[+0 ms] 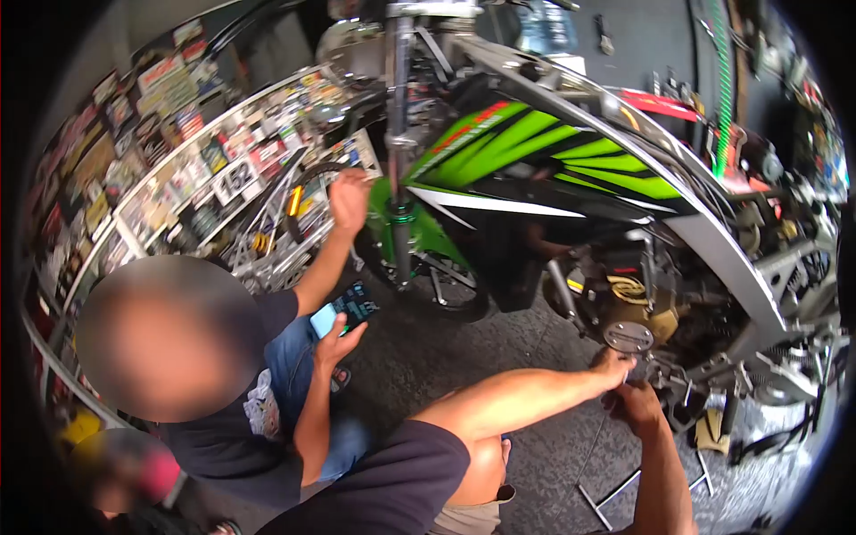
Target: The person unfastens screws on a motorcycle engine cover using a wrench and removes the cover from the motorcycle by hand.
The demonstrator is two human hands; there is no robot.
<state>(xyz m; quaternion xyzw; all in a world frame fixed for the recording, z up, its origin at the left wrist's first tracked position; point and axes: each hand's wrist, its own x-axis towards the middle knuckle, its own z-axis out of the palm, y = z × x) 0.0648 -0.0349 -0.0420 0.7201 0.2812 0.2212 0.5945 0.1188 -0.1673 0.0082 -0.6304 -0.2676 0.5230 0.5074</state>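
Note:
A motorcycle with a black and green fairing (535, 156) fills the right half of the head view. My left hand (613, 366) is closed just below the round engine cover (629, 336), at the bottom of the engine. Close to it on the lower right, my right hand (638, 403) has its fingers bent together, almost touching the left one. Whatever lies between the fingers is too small to make out. Both hands are under the gold engine casing (662, 323).
A person (223, 446) crouches at the left, one hand holding a phone (346, 309), the other raised near the front fork (401, 160). Another person (125, 477) is at the lower left. A metal stand (599, 506) is on the floor. Shelves (134, 232) line the left.

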